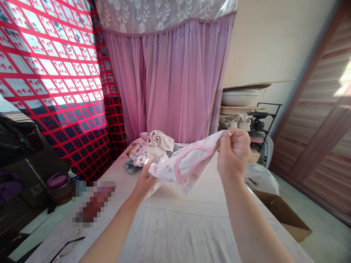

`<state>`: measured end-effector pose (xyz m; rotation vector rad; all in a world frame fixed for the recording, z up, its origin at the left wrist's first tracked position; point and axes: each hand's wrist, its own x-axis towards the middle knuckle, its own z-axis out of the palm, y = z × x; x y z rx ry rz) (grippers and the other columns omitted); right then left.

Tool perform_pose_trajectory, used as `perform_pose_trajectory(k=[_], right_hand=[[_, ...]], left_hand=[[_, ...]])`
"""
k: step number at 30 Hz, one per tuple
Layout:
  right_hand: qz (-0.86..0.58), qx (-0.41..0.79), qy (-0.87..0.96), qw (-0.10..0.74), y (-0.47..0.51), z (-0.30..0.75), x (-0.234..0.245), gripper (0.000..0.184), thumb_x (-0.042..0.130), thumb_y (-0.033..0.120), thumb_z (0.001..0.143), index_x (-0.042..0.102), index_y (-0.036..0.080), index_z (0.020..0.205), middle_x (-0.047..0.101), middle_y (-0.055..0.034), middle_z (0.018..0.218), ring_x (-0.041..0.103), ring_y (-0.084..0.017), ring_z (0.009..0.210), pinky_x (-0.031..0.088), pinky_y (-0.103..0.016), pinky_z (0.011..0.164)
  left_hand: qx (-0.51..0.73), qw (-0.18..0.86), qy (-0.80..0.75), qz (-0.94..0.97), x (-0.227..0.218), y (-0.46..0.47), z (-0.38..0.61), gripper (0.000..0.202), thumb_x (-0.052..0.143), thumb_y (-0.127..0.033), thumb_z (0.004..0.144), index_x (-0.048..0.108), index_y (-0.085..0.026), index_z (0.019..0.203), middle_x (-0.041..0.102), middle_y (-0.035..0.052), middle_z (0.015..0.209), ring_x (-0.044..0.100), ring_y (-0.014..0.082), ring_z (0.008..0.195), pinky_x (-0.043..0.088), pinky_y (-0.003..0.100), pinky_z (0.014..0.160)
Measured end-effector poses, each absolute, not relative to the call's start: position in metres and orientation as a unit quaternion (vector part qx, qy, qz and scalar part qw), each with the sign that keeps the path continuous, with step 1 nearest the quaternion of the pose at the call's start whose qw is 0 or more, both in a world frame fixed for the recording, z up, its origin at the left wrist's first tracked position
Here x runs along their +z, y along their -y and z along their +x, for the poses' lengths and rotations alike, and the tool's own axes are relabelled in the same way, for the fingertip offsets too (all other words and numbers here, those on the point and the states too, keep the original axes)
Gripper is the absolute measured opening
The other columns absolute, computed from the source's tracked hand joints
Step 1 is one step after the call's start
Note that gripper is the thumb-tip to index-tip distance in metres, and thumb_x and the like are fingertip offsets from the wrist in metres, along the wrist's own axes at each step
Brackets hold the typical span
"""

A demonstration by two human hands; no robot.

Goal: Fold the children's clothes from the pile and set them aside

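A small white child's top [168, 168] with faint prints and a pink-trimmed opening is stretched in the air between my hands. My right hand [236, 153] is closed, pinching one corner of it, higher up and to the right. Lower at the left, my left hand [145, 179] grips the other end; its fingers are partly blurred. The fabric sags between them above the pale sheet [178, 226]. Just behind my left hand lies a heap of clothes [159, 142], with beige, pink-patterned and grey pieces.
Eyeglasses [70, 241] and a blurred-out reddish item [95, 204] lie on the left of the sheet. A purple-lidded jar [59, 188] stands beyond that edge. To the right are a cardboard box [294, 228], a plastic bag [261, 179] and a loaded rack [264, 126]. Pink curtains [178, 80] hang behind.
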<state>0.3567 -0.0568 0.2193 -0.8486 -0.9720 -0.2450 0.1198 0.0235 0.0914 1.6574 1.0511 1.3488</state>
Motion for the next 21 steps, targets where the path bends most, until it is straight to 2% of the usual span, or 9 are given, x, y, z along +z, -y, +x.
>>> perform_pose_trajectory(k=[2,4,7,9,10,12,15,18,21], right_hand=[[-0.431,-0.173,0.402,0.789,0.059,0.377,0.222,0.019,0.057,0.041,0.089,0.054,0.022,0.090,0.054,0.0023,0.078,0.055,-0.013,0.067,0.046,-0.029,0.067],[-0.454,-0.218,0.371,0.780,0.060,0.393,0.226,0.018,0.057,0.040,0.089,0.056,0.022,0.089,0.054,0.0012,0.079,0.054,-0.013,0.068,0.045,-0.029,0.069],[-0.480,-0.234,0.368,0.761,0.051,0.408,0.226,0.020,0.058,0.042,0.086,0.057,0.022,0.083,0.054,0.0004,0.074,0.051,-0.014,0.065,0.043,-0.030,0.067],[-0.523,-0.215,0.383,0.731,0.037,0.413,0.213,0.021,0.057,0.044,0.083,0.056,0.023,0.078,0.057,-0.0009,0.073,0.052,-0.016,0.066,0.042,-0.031,0.067],[-0.562,-0.192,0.400,0.698,0.030,0.416,0.202,0.022,0.055,0.044,0.083,0.056,0.023,0.078,0.060,-0.0027,0.078,0.054,-0.018,0.071,0.042,-0.032,0.070],[-0.642,-0.143,0.390,0.644,0.014,0.421,0.170,0.024,0.050,0.044,0.081,0.058,0.022,0.081,0.064,-0.0045,0.080,0.057,-0.021,0.075,0.044,-0.036,0.073],[-0.720,-0.039,0.382,0.578,-0.004,0.428,0.111,0.034,0.043,0.043,0.080,0.061,0.020,0.096,0.067,-0.0089,0.088,0.062,-0.026,0.083,0.046,-0.040,0.080],[-0.729,-0.010,0.389,0.563,-0.014,0.433,0.053,0.048,0.045,0.043,0.077,0.058,0.016,0.115,0.064,-0.0157,0.115,0.059,-0.029,0.109,0.045,-0.043,0.094],[-0.739,0.000,0.397,0.544,-0.018,0.431,0.008,0.050,0.042,0.045,0.077,0.058,0.017,0.115,0.061,-0.0170,0.121,0.057,-0.030,0.116,0.044,-0.047,0.098]], left_hand=[[0.536,0.408,-0.390,0.628,0.128,-0.012,0.098,0.074,0.065,-0.052,0.075,0.047,-0.021,0.140,0.069,0.0066,0.115,0.065,0.0206,0.100,0.053,0.029,0.081],[0.527,0.438,-0.395,0.611,0.162,-0.006,0.080,0.062,0.069,-0.055,0.070,0.063,-0.019,0.120,0.072,0.0047,0.098,0.067,0.0189,0.084,0.053,0.027,0.070],[0.509,0.454,-0.426,0.594,0.184,-0.017,0.074,0.057,0.067,-0.057,0.071,0.066,-0.017,0.112,0.065,-0.0009,0.070,0.058,0.0135,0.056,0.048,0.025,0.055],[0.483,0.420,-0.452,0.621,0.174,-0.036,0.081,0.053,0.063,-0.055,0.074,0.066,-0.017,0.110,0.063,-0.0018,0.065,0.056,0.0138,0.053,0.047,0.026,0.055],[0.465,0.388,-0.470,0.642,0.163,-0.046,0.086,0.048,0.060,-0.052,0.076,0.067,-0.018,0.108,0.066,-0.0005,0.069,0.059,0.0154,0.058,0.049,0.027,0.059],[0.426,0.307,-0.519,0.675,0.133,-0.065,0.096,0.036,0.049,-0.042,0.083,0.068,-0.021,0.105,0.073,0.0023,0.093,0.066,0.0185,0.082,0.052,0.029,0.075],[0.374,0.274,-0.548,0.696,0.090,-0.085,0.106,0.034,0.047,-0.035,0.083,0.070,-0.019,0.103,0.073,0.0063,0.105,0.067,0.0222,0.098,0.052,0.033,0.085],[0.310,0.182,-0.560,0.746,0.066,-0.100,0.109,0.036,0.053,-0.028,0.081,0.070,-0.019,0.111,0.066,0.0111,0.125,0.057,0.0270,0.122,0.044,0.040,0.102],[0.251,0.044,-0.544,0.800,0.054,-0.115,0.113,0.044,0.053,-0.019,0.082,0.066,-0.026,0.123,0.050,0.0110,0.147,0.041,0.0300,0.138,0.033,0.050,0.112]])
